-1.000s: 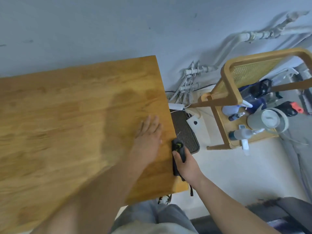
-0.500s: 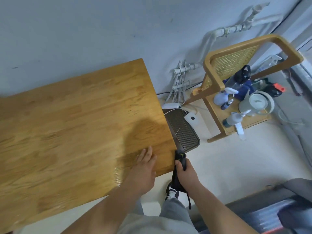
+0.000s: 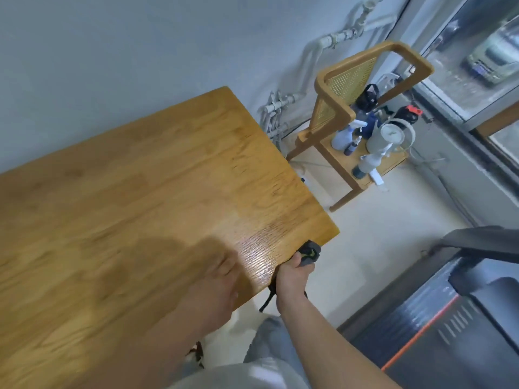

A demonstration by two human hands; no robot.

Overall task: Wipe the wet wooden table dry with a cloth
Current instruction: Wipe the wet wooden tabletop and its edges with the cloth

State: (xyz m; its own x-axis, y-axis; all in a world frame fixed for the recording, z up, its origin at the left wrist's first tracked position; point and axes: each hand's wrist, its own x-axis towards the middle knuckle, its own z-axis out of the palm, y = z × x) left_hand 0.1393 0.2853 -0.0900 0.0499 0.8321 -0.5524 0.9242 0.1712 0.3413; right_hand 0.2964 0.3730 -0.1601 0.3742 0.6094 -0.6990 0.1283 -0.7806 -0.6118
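blurring left hand (image 3: 217, 279) on table (image 3: 157, 175); cloth unseen.

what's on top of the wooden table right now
Only the left hand, blurred, lies on the wooden table. The right hand grips a dark object off its edge.

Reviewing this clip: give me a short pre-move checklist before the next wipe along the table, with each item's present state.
1. Cloth in hand: ok, the right hand grips a dark cloth at the near edge of the table.
2. Cloth flat on the top: not ok, it sits bunched at the edge.
3. Left hand placement: cannot tell, it is blurred over the tabletop.
4. Wiping path free of objects: ok.
5. Wet areas left: cannot tell, only a glossy sheen near the corner.
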